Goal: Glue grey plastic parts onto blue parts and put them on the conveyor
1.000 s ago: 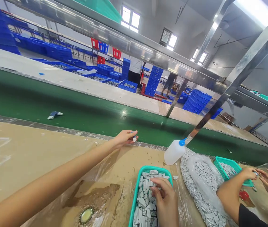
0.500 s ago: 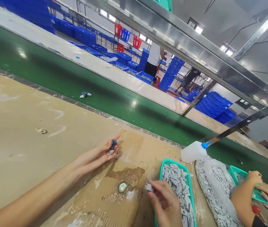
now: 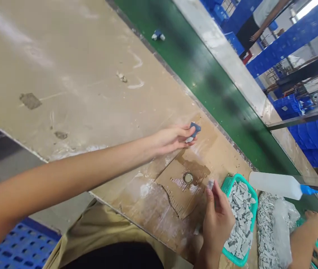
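Observation:
My left hand (image 3: 179, 137) is closed around a small dark-blue and white piece (image 3: 195, 128), gripped between thumb and fingers above the table. Lower right, my right hand (image 3: 220, 216) pinches a small light-grey chip (image 3: 210, 184) at its fingertips. Between the hands lies a torn piece of cardboard (image 3: 173, 183), wet in patches. A small round cap (image 3: 187, 178) with pale, shiny contents sits on it. Close beside my right hand stands a green plastic basket (image 3: 256, 209) filled with grey chips (image 3: 240, 220).
A white bottle with a blue nozzle (image 3: 277, 185) is behind the basket, near a plastic bag of chips (image 3: 268, 228). Another person's hand (image 3: 314, 224) works at far right. A green belt (image 3: 204, 71) runs past the table, carrying a blue-white piece (image 3: 158, 35).
My view has tilted and swung down toward the table, so the hands appear farther right. Both hands keep their pieces; the chip is still at my right fingertips.

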A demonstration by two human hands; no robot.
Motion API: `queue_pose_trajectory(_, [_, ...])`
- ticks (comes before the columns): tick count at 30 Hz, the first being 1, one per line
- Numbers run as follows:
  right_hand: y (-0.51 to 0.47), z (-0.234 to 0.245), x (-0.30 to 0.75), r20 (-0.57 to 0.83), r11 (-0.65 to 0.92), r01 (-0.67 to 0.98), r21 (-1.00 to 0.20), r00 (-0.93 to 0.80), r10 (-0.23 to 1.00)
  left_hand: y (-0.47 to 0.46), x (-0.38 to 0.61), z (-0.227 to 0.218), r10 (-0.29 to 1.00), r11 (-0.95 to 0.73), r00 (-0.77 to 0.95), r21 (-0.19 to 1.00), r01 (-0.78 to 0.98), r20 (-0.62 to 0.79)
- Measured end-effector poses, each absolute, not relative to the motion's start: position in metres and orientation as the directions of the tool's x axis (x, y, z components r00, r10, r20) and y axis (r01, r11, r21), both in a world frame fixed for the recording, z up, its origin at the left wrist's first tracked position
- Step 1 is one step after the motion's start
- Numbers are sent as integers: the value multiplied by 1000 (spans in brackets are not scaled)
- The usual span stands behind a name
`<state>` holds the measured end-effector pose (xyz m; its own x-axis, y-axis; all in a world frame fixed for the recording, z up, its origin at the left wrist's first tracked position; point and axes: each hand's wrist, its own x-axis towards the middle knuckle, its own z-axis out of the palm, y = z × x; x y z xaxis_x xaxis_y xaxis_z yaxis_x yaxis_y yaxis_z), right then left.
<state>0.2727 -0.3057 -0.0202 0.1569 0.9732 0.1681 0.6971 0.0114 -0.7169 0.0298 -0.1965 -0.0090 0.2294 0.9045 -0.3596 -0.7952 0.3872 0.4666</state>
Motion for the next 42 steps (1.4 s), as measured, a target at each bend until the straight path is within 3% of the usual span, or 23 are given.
queue_pose_trajectory(4, [-306, -27, 261, 101, -18, 692, -722, 131, 986, -197, 30, -10, 926, 331, 162, 528, -782, -342])
queue_pose_trajectory(7, [-303, -29, 254, 184, 99, 767, -634, 24, 983, -198, 32, -11, 948, 253, 86, 567, -784, -305])
queue_pose_trajectory(14, [-300, -30, 249, 327, 314, 789, -528, -153, 933, -198, 34, -23, 966, 235, 115, 609, -758, -229])
queue_pose_trajectory(18, [-302, -29, 248, 343, 350, 785, -511, -187, 920, -199, 35, -34, 980, 199, 134, 676, -709, -148])
queue_pose_trajectory(28, [-300, -27, 244, 378, 415, 803, -427, -259, 889, -201, 38, -30, 982, 185, 106, 721, -668, -153])
queue_pose_trajectory(31, [-301, -27, 243, 370, 414, 794, -445, -257, 892, -202, 38, -25, 980, 191, 84, 739, -646, -179])
queue_pose_trajectory(35, [-303, -19, 245, 373, 351, 755, -554, -152, 915, -204, 39, -20, 973, 227, 95, 817, -531, -209])
queue_pose_trajectory(38, [-302, -6, 249, 421, 337, 708, -620, -62, 905, -209, 42, -17, 964, 245, 197, 876, -415, -177])
queue_pose_trajectory(42, [-298, 12, 251, 545, 434, 670, -602, -51, 837, -220, 50, -14, 922, 257, 370, 898, -358, -116])
